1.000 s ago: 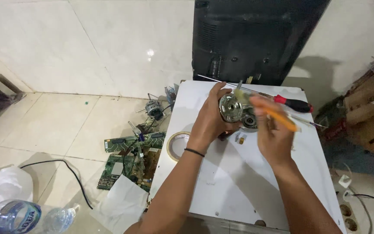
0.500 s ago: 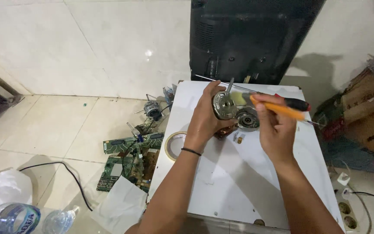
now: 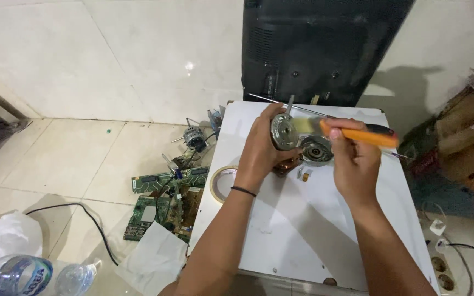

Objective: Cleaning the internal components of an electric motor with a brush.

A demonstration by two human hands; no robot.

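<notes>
Gripping a round metal motor part point(image 3: 283, 130), left hand point(image 3: 261, 151) has raised it slightly off the white worktop point(image 3: 303, 230); right hand point(image 3: 352, 159) now brushes it, fingers clenched around an orange-handled brush point(image 3: 357, 134).

Two hands point(image 3: 264, 151), two plastic bottles point(image 3: 20, 275), two green circuit boards point(image 3: 163, 216), one tape roll point(image 3: 223, 183).

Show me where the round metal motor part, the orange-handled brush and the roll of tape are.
round metal motor part point(image 3: 285, 130), head view, on its flat round face.
orange-handled brush point(image 3: 370, 137), head view, on the orange handle.
roll of tape point(image 3: 219, 185), head view, on its left rim.
</notes>
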